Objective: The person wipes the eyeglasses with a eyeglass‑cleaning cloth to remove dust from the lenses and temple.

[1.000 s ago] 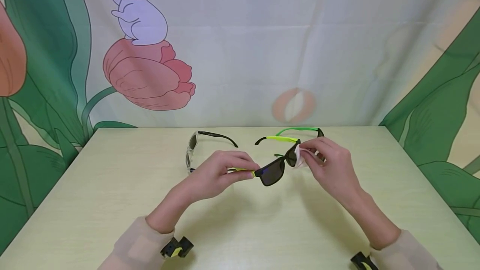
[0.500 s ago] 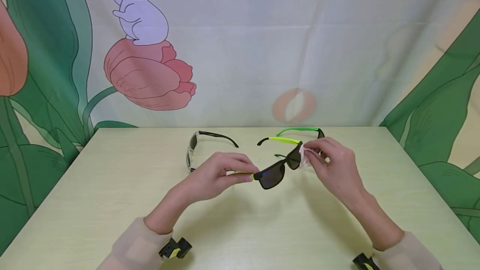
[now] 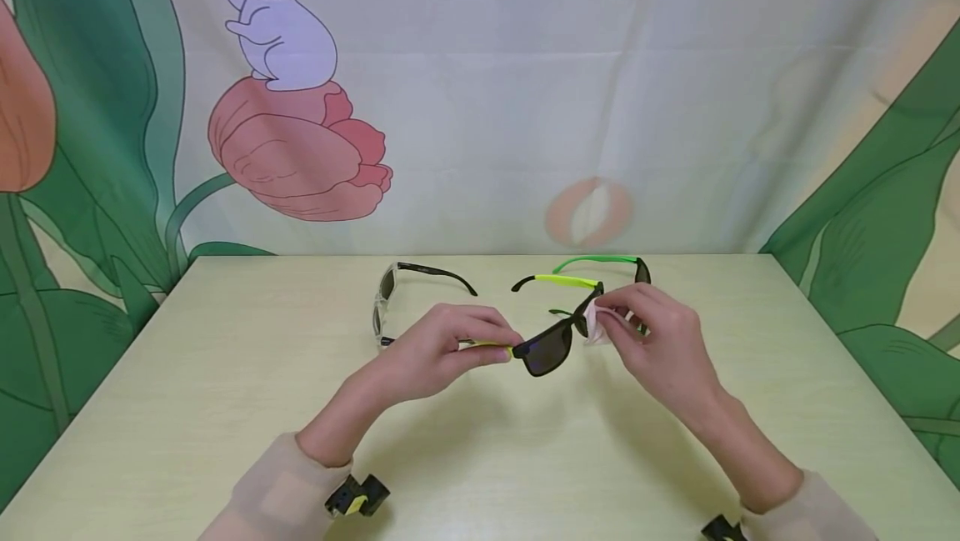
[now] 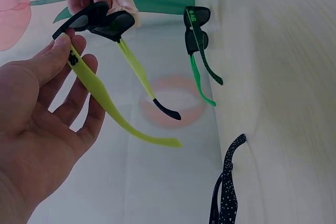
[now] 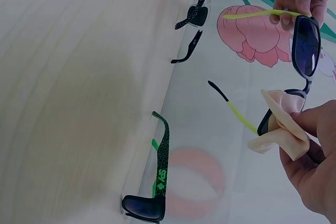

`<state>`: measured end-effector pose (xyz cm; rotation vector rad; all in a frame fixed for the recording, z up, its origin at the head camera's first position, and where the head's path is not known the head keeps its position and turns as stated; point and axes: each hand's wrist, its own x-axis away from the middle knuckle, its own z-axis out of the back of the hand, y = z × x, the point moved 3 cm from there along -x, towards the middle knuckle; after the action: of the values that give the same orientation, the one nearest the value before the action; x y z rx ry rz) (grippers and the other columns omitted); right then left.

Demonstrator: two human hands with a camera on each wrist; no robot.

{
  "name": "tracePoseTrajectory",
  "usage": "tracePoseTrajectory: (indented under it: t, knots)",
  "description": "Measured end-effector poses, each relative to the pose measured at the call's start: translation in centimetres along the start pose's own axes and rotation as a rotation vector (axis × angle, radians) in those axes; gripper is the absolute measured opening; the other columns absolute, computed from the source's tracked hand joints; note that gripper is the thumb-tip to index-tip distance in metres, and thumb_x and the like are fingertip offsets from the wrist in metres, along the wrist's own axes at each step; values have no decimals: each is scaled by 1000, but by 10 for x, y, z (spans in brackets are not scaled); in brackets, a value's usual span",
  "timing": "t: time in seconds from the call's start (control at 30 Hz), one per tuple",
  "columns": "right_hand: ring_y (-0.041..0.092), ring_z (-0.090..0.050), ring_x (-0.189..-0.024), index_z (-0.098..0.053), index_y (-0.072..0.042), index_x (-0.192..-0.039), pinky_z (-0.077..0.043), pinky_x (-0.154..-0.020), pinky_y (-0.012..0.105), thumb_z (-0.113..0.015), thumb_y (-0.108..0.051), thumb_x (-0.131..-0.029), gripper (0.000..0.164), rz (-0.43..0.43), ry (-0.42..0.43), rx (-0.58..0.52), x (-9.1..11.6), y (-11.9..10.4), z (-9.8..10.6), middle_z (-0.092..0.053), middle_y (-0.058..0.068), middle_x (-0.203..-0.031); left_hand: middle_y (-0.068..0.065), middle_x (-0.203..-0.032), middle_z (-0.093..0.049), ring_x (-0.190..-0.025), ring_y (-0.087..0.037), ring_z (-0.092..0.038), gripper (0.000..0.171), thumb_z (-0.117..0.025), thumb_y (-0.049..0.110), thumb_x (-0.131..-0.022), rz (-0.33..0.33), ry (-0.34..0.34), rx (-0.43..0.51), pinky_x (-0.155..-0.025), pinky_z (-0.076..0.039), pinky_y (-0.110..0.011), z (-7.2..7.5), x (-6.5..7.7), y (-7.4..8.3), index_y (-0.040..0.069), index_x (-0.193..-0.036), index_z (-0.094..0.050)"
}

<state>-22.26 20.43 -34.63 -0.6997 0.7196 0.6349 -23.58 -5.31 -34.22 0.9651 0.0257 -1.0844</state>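
Observation:
My left hand [image 3: 442,353] pinches a pair of sunglasses [image 3: 547,351] near the hinge of one temple. The frame is black with dark lenses, and its yellow-green temples point away from me. In the left wrist view the held yellow temple [image 4: 105,98] runs past my fingers, while the other temple ends in a black tip. My right hand [image 3: 660,341] pinches a pale pink cloth [image 3: 595,324] against the right-hand lens. Seen from the right wrist, the cloth [image 5: 283,127] wraps over that lens and covers most of it. The sunglasses are held above the table.
Behind my left hand, clear-framed sunglasses [image 3: 381,299] with dark speckled temples lie on the table [image 3: 480,466]. Sunglasses with green temples [image 3: 600,258] lie at the back right, partly hidden by my right hand. A printed curtain [image 3: 480,107] hangs behind the table's far edge.
My right hand with the cloth moved slightly right off the lens, then back left over it. The held sunglasses shifted a little; my left hand keeps its grip.

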Motion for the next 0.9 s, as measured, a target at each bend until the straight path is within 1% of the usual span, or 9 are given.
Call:
tracePoseTrajectory:
  t: [0.17, 0.33, 0.6, 0.77, 0.9]
  knots:
    - [5, -56, -72, -72, -8, -93, -41, -57, 12, -75, 5, -77, 21, 10, -13, -16, 1, -5, 0, -66, -2, -88, 10, -100, -66, -87, -8, -61, 21, -68, 6, -90, 9, 4, 1, -70, -51, -26, -1, -2, -1, 10, -109, -73]
    - [7, -57, -72, -72, -7, -94, -41, -59, 12, -75, 3, -78, 19, 11, -26, -2, 1, -7, 0, -66, -1, -89, 9, -99, -66, -86, -8, -61, 20, -67, 6, -90, 14, 5, 7, -71, -51, -26, -3, -2, -3, 9, -109, -73]
    - [6, -58, -73, -72, -7, -93, -40, -56, 13, -78, 8, -74, 25, 13, 1, 34, -1, -4, 5, -66, 0, -88, 11, -100, -66, -87, -8, -60, 20, -67, 6, -90, 16, -4, 6, -70, -51, -26, -2, -1, -2, 10, -109, -73]
    - [7, -57, -72, -72, -8, -92, -40, -57, 14, -77, 8, -75, 24, -4, 14, 50, -2, -1, 9, -66, -1, -88, 10, -100, -67, -87, -9, -61, 21, -68, 5, -89, 18, -2, 25, -70, -51, -27, -1, 0, -2, 10, -109, -73]
    - [7, -55, -72, -72, -9, -92, -39, -57, 15, -77, 8, -75, 24, 3, 28, 52, -4, -1, 11, -67, -1, -88, 8, -100, -67, -89, -10, -61, 21, -68, 5, -89, 28, 13, 42, -72, -52, -28, 1, 1, -4, 9, -109, -73]
